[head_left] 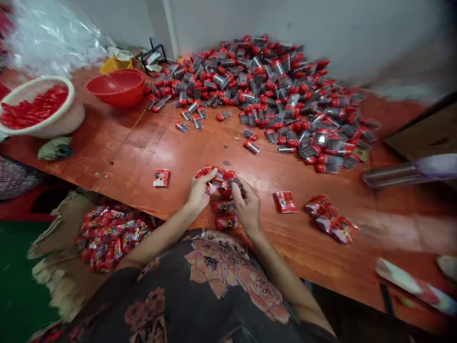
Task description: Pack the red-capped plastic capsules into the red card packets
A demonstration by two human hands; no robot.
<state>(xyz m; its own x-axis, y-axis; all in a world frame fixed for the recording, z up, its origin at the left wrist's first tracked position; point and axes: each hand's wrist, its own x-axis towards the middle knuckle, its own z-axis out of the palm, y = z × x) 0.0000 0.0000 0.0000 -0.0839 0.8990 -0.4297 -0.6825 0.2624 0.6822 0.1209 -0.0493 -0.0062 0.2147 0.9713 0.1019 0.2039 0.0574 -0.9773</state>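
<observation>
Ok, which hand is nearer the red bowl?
Left: the left hand is below and right of the red bowl in view; the right hand sits farther off to the right.

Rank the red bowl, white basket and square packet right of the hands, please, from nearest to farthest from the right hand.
1. Square packet, just right of the right hand.
2. Red bowl, upper left.
3. White basket, far left.

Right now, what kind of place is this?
Probably a small packing workshop: there's a huge heap of red-capped containers, a sack of filled packets, and hands working at a long table.
</observation>
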